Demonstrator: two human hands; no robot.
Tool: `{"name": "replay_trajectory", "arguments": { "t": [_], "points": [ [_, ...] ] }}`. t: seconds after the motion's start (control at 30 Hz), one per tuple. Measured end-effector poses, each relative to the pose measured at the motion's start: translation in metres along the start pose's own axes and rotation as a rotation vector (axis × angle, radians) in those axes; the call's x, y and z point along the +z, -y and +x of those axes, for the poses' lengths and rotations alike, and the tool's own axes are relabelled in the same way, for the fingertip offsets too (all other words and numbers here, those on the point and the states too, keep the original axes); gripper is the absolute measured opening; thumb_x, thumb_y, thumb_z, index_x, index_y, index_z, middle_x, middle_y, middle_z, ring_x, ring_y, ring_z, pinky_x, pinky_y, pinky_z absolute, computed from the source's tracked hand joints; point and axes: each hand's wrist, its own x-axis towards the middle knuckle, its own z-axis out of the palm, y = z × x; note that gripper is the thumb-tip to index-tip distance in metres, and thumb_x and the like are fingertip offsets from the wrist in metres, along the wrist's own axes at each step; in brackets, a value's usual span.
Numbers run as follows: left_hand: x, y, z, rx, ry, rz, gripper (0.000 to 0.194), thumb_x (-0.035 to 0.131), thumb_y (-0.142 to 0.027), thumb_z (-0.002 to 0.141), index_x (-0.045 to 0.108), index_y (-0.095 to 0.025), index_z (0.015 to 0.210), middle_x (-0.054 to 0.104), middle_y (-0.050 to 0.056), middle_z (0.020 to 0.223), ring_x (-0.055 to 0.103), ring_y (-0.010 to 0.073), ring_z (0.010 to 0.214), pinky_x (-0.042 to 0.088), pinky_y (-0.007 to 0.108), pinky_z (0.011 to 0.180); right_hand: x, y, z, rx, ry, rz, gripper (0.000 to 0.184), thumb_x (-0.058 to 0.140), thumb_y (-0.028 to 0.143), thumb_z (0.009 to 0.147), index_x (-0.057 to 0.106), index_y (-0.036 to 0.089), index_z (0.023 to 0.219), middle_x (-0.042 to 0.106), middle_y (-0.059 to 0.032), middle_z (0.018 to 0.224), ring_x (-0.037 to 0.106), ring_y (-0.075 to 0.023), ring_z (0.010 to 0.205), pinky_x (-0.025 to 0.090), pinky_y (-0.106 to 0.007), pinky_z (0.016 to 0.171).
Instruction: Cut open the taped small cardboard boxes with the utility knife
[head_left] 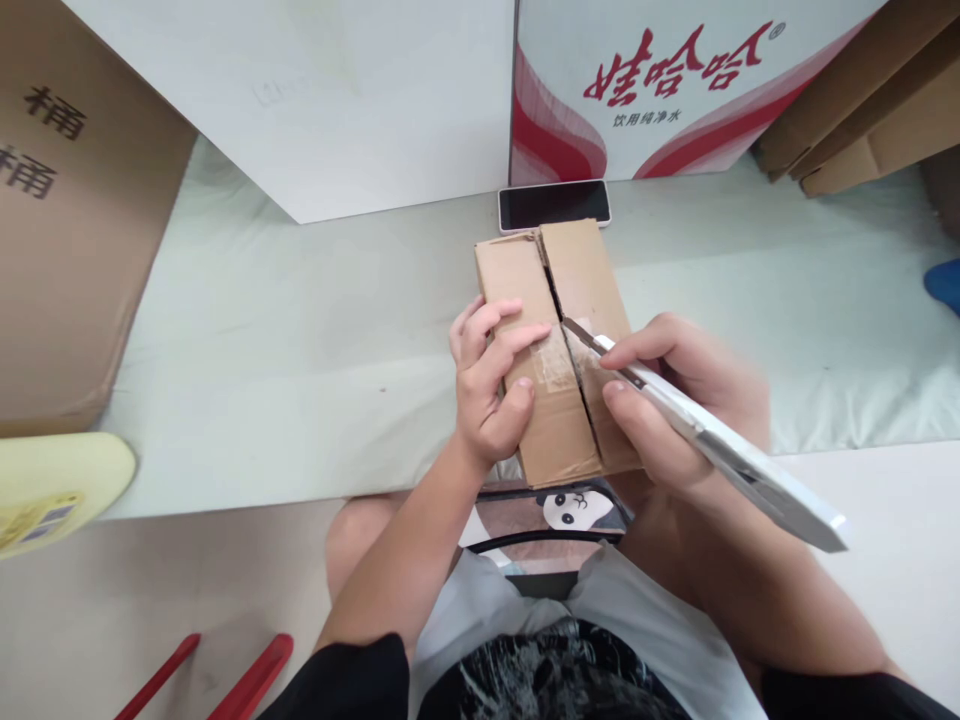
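Note:
A small brown cardboard box (551, 440) lies on the pale green cloth, close to the front edge, with clear tape across its middle seam. My left hand (491, 385) rests on its left flap, fingers spread over the cardboard and thumb on top. In my right hand (679, 390) is a white utility knife (750, 475), its blade out. The blade's tip touches the seam at the tape, and the seam shows a dark gap above that point.
Behind the box lies a phone (555, 206). White cartons (397, 120) and a red-and-white carton (637, 150) stand at the back. Large brown cardboard (82, 260) is at left, more cardboard (862, 100) at right. A yellow object (60, 480) sits at the left edge.

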Motion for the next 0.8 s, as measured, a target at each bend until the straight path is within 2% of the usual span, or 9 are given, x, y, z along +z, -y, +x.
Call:
{"name": "replay_trajectory", "arguments": {
  "t": [0.27,0.5,0.8],
  "points": [
    [-0.0011,0.0006,-0.0008,-0.004,0.015,0.033,0.046,0.035,-0.054,0.103,0.065,-0.028,0.127,0.058,0.009,0.142,0.053,0.0297,0.136,0.036,0.054,0.126,0.0001,0.0007,0.0003,0.011,-0.005,-0.017,0.007,0.064,0.019,0.084,0.066,0.024,0.087,0.056,0.0041,0.069,0.044,-0.0110,0.057,0.037,-0.030,0.057],
    [-0.0037,0.0011,0.0000,0.005,0.027,0.022,0.043,0.038,-0.052,0.104,0.065,-0.028,0.128,0.056,0.009,0.142,0.052,0.0292,0.137,0.034,0.054,0.128,-0.0003,0.0039,0.0020,0.053,0.006,0.042,0.008,0.064,0.016,0.081,0.064,0.023,0.085,0.056,0.0040,0.069,0.053,-0.0134,0.064,0.041,-0.031,0.062],
    [-0.0041,0.0016,0.0004,0.005,0.032,0.005,0.043,0.038,-0.052,0.104,0.065,-0.029,0.129,0.055,0.009,0.142,0.052,0.0297,0.137,0.034,0.055,0.128,-0.0005,0.0034,0.0021,0.056,0.013,0.077,0.009,0.063,0.015,0.082,0.064,0.023,0.086,0.059,0.0035,0.072,0.054,-0.0130,0.066,0.042,-0.031,0.063]
  ]
}}
